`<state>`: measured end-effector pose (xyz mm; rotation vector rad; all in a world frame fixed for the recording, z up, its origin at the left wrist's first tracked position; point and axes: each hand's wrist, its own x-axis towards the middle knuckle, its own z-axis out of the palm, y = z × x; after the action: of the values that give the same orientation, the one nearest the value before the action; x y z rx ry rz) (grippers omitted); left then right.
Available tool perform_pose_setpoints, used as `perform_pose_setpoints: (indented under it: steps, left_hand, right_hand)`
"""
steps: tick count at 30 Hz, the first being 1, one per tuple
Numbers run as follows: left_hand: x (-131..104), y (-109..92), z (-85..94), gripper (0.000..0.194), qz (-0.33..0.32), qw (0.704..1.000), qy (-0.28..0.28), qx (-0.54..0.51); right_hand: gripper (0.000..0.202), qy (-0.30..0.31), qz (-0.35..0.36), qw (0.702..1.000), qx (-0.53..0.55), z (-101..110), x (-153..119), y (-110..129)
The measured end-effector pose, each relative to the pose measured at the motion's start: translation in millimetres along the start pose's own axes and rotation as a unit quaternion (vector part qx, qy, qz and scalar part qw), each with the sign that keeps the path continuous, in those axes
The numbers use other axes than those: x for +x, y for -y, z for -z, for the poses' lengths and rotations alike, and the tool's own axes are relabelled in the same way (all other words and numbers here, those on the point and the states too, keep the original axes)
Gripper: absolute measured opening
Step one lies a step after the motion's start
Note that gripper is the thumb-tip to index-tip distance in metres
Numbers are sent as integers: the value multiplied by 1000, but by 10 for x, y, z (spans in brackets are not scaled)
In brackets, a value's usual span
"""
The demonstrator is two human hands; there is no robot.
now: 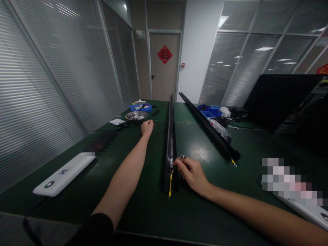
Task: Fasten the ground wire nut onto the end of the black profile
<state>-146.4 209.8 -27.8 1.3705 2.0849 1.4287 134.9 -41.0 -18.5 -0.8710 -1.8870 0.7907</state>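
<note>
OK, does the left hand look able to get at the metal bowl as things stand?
Yes, most likely: the left hand is close to the near right side of the metal bowl, nothing visible stands between them, and the bowl looks uncovered on top.

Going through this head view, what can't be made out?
Inside of the curled left hand: hidden by its fingers.
Shiny piece at the right hand, ring or loose part: too small.
Right fingertips' grip beside the nearer black channel: blurred.
Small items in the metal bowl: too small, far off.
Right-hand white device: pixelated, cut off by the right edge.
</note>
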Motion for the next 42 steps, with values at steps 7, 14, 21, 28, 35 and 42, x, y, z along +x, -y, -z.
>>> perform_pose_setpoints:
  steps: [7,14,21,28,35,42]
  left_hand:
    - [6,11,-2,35,1,1000,1,-3]
    - [-22,-17,23,35,3,1000,2,-5]
    - [-37,-32,25,34,4,1000,4,-7]
    - [-33,-35,22,33,11,1000,7,-8]
    - [-55,-60,40,34,11,1000,5,-10]
    - [-44,-37,29,34,7,1000,3,-11]
  right_hand:
    - [38,3,7,1000,-10,-3,12,9]
    - [37,22,17,1000,1,20,8,43]
    - [39,3,5,1000,-15,-8,11,15]
    - [38,27,40,999,-12,16,25,50]
    - [35,17,33,999,3,8,9,31]
    - [37,12,40,999,-3,-3,27,22]
